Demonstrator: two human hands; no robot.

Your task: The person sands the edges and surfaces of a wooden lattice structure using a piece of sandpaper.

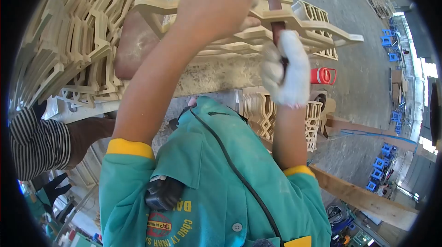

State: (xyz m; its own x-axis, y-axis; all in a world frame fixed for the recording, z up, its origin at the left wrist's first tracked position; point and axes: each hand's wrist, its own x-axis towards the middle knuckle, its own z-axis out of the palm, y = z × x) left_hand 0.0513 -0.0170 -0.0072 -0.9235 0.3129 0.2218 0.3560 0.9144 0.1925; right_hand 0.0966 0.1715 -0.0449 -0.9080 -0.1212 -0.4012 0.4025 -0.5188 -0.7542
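Observation:
My bare left hand (216, 9) is closed around a light zigzag wooden frame piece (313, 25), gripping it near its middle with the fingertips on its right side. My right hand (287, 69), in a white glove, is wrapped round a dark reddish-brown strip or tool (277, 28). Its upper end crosses the edge of the wooden piece, just right of my left hand. What exactly the tool is cannot be made out. More wooden frame pieces (235, 49) lie just under the held one, across the worktable (207, 76).
Many zigzag wooden pieces (92, 39) are stacked at the left, by a reddish-brown pad (133, 46). A red container (322, 76) and latticed wooden pieces (260, 113) are at the right. Another person in a striped top (41, 148) is at lower left.

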